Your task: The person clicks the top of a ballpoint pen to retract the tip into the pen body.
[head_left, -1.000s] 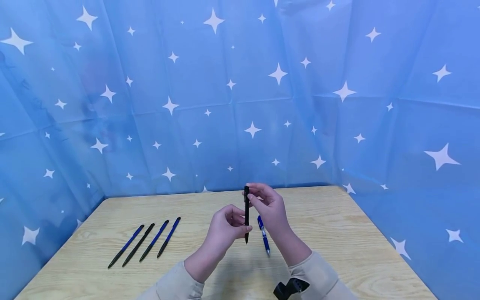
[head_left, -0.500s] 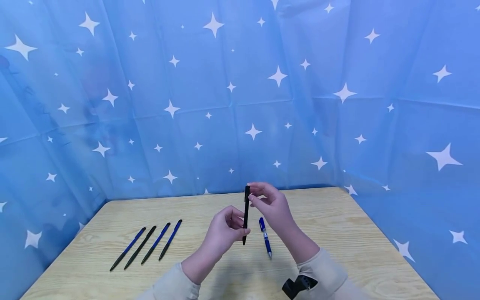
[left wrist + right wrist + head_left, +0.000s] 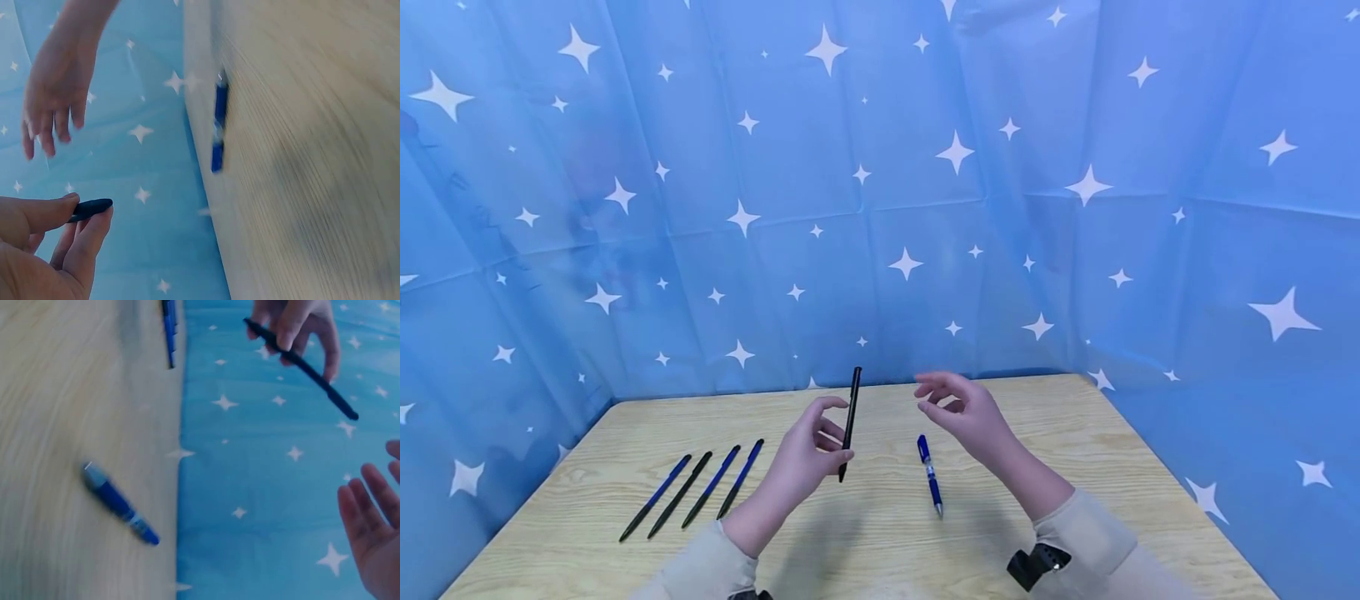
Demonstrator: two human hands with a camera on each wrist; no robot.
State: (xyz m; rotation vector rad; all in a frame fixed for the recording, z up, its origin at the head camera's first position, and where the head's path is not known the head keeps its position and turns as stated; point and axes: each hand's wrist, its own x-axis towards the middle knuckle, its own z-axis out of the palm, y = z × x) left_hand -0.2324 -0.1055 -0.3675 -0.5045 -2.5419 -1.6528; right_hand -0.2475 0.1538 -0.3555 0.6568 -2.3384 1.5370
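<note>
A black pen (image 3: 851,421) stands nearly upright above the table, its lower part pinched between thumb and fingers of my left hand (image 3: 805,454). In the right wrist view the whole black pen (image 3: 309,372) shows, slanting across the left fingers. My right hand (image 3: 973,417) hovers to the right with loosely bent fingers and holds nothing; the left wrist view shows that right hand (image 3: 59,87) apart from the pen. Below and between the hands a blue pen (image 3: 930,477) with a clear middle lies on the table, tip toward me.
Several pens lie side by side at the left of the wooden table (image 3: 1037,467): blue-and-black pens (image 3: 655,497) and a black pen (image 3: 680,495). Behind the table hangs a blue curtain (image 3: 820,125) with white stars. A black strap device (image 3: 1037,565) sits at the right sleeve.
My right hand has let go of the black pen's top and moved right. My left hand has carried the pen leftward. The pens on the table have stayed put.
</note>
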